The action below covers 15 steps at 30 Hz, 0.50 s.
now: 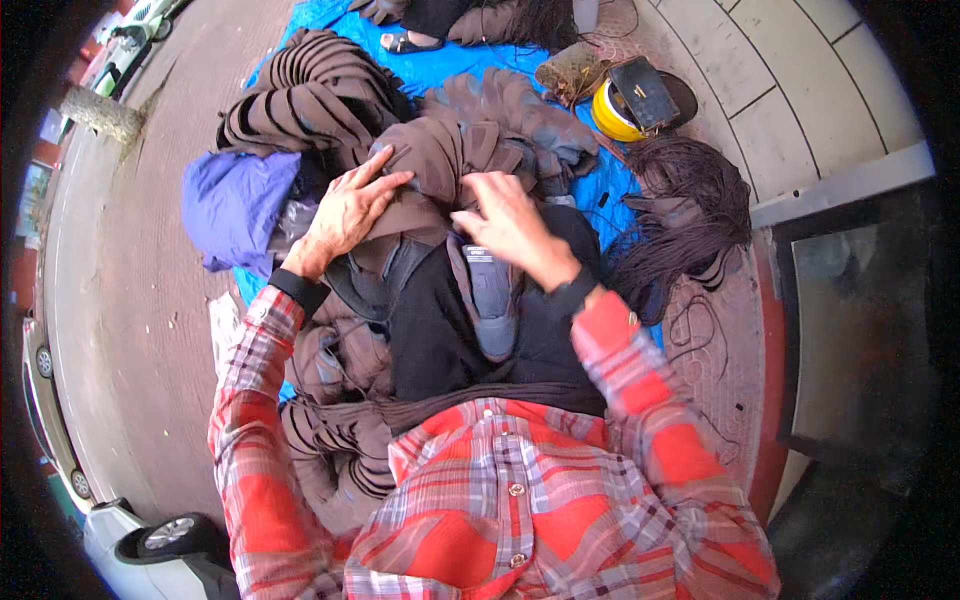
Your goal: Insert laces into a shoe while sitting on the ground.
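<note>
My left hand [350, 212] lies with its fingers spread on a stack of brown shoe uppers [432, 160] in front of me. My right hand [512, 228] hovers just to the right, a little blurred, its thumb and fingers apart and nothing visible between them. Below it, a shoe upper with a dark grey tongue [490, 298] and a pale label rests on my black-clad lap. Its far end is partly hidden by my right hand. A dark grey curved edge of another upper [375, 285] shows under my left wrist.
More stacked brown uppers [310, 95] lie on a blue sheet [385, 45], beside a purple cloth bundle [240, 205]. A heap of dark brown laces [685, 195] is at right, near a black purse [643, 92] on a yellow container [612, 115]. Another person's foot [410, 42] shows ahead.
</note>
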Motion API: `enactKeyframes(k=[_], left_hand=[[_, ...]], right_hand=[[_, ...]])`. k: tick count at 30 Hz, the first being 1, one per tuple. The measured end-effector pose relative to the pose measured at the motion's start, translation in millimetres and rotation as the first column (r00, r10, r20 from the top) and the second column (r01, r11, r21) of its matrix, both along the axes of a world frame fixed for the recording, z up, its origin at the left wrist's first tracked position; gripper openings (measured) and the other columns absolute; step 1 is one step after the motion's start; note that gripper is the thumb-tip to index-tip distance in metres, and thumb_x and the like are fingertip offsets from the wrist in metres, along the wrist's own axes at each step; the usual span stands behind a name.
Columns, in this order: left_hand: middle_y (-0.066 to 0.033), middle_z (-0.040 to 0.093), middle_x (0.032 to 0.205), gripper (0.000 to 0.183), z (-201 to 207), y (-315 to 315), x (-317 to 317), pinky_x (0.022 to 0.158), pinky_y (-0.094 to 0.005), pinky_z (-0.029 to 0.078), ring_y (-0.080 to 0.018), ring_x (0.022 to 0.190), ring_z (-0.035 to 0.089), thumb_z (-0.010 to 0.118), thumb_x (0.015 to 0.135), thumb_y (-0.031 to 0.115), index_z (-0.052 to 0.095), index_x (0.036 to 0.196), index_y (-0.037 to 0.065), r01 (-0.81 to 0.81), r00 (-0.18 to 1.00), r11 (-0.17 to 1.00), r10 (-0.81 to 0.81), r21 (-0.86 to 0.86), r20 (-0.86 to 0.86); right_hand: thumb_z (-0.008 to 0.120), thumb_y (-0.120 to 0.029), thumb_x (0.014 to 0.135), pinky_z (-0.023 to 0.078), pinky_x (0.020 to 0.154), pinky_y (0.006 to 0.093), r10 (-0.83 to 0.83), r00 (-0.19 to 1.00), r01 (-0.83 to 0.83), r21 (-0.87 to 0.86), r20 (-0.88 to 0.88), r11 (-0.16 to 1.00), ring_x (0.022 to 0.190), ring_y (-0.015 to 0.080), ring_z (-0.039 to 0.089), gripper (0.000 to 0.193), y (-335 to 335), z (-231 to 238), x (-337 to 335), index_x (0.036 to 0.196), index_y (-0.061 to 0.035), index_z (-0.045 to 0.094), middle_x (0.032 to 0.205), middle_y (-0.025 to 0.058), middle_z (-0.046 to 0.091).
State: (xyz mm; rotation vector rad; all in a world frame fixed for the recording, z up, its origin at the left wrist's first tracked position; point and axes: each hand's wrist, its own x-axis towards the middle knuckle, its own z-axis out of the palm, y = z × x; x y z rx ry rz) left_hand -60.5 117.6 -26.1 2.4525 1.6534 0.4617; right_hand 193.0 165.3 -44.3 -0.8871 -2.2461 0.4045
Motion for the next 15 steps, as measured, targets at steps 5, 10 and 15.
enactKeyframes(k=[5, 10, 15], left_hand=[[-0.0204, 0.039, 0.136, 0.052, 29.4, -10.0, 64.1, 0.094, -0.0442, 0.042, -0.0379, 0.112, 0.051, 0.066, 0.074, 0.038, 0.055, 0.122, 0.020, -0.123, 0.972, 0.992, 0.122, 0.005, -0.203], [-0.0133, 0.041, 0.126, 0.063, 10.0, 50.0, 3.5, 0.086, -0.0396, 0.050, -0.0355, 0.108, 0.053, 0.061, 0.064, 0.002, 0.054, 0.122, 0.025, 0.156, 0.986, 0.987, -0.153, 0.038, -0.070], [-0.0121, 0.042, 0.126, 0.072, -4.5, 102.3, 6.6, 0.089, -0.0387, 0.048, -0.0350, 0.107, 0.052, 0.055, 0.060, -0.006, 0.052, 0.124, 0.025, 0.299, 0.954, 0.942, -0.293, 0.150, -0.057]], right_hand=[[0.067, -0.046, 0.075, 0.045, 0.086, 0.0435, 0.402, 0.833, -0.126, -0.579, 0.380, 0.806, 0.102, 0.0373, 0.058, 0.060, 62.0, -34.8, 36.6, 0.104, 0.0050, 0.059, 0.104, 0.0250, 0.061], [0.066, -0.043, 0.077, 0.045, 0.086, 0.0393, 0.600, 0.763, -0.239, -0.757, 0.241, 0.608, 0.101, 0.0324, 0.059, 0.057, 83.3, -32.6, 39.8, 0.114, 0.0001, 0.058, 0.106, 0.0217, 0.062], [0.063, -0.041, 0.080, 0.043, 0.091, 0.0392, 0.607, 0.779, -0.295, -0.763, 0.157, 0.576, 0.105, 0.0336, 0.056, 0.057, 88.1, -42.3, 43.7, 0.117, 0.0012, 0.055, 0.115, 0.0219, 0.058]])
